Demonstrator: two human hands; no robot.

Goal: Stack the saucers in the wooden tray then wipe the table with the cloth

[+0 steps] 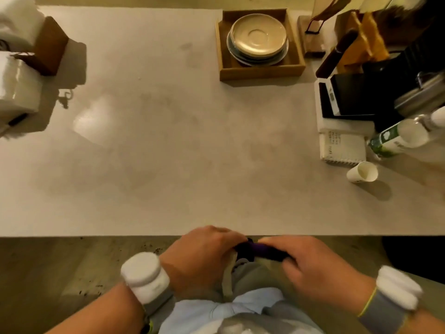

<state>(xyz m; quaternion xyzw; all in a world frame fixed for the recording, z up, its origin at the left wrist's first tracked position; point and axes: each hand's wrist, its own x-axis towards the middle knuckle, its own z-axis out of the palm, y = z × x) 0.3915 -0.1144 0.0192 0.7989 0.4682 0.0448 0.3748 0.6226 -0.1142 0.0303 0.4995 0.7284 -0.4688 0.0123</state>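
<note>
The saucers (258, 39) sit stacked inside the wooden tray (261, 71) at the far right of the surface (168, 141), so I judge that half of the job done. What I have now is the cloth (261, 252), a dark purple bundle held just below the near edge of the surface, in front of my waist. My left hand (202, 259) is closed on its left end and my right hand (317, 266) is closed on its right end, so both grips are tight on the same piece. The cloth's long axis runs left to right between my hands, roughly parallel to the surface edge. The bare stretch to be wiped lies straight ahead and above my hands in the view, with faint smudges across its middle. Both hands are about equally near that edge. The left has the clearer run to the open left side, while the right side is crowded by a paper cup (362, 172), a notebook (343, 148) and a bottle (397, 138).
</note>
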